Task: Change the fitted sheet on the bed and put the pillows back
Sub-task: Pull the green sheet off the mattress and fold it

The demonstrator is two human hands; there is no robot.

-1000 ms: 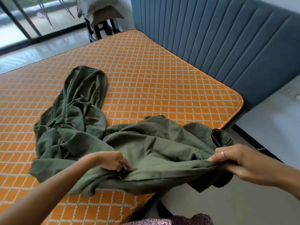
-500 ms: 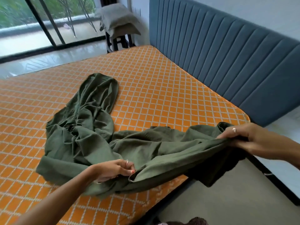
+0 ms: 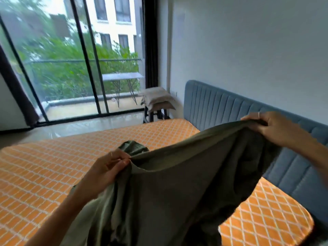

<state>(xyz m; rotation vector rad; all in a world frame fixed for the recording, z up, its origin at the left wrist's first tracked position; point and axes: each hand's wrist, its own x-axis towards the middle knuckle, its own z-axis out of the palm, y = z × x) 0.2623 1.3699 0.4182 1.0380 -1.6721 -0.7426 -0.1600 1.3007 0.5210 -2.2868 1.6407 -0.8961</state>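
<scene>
The olive-green fabric fitted sheet [image 3: 177, 183], raised off the bare orange diamond-quilted mattress [image 3: 44, 171] since half a second ago, hangs wrinkled between both hands, hiding the near bed. The left hand [image 3: 106, 167] pinches its hem; the right hand [image 3: 266, 126] grips the bunched edge higher. Behind stand the blue ribbed upholstered headboard [image 3: 221, 107] and beige pillows stacked on a dark stool [image 3: 158, 100].

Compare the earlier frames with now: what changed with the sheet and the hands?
Both hands rose, lifting the green sheet off the mattress so that it hangs stretched between them; earlier it lay bunched on the bed. The right hand went up and out toward the headboard; the left hand came up too. The view tilted up. Unchanged: both hands grip the sheet's edge, the mattress is bare, the pillows sit on the stool.
</scene>
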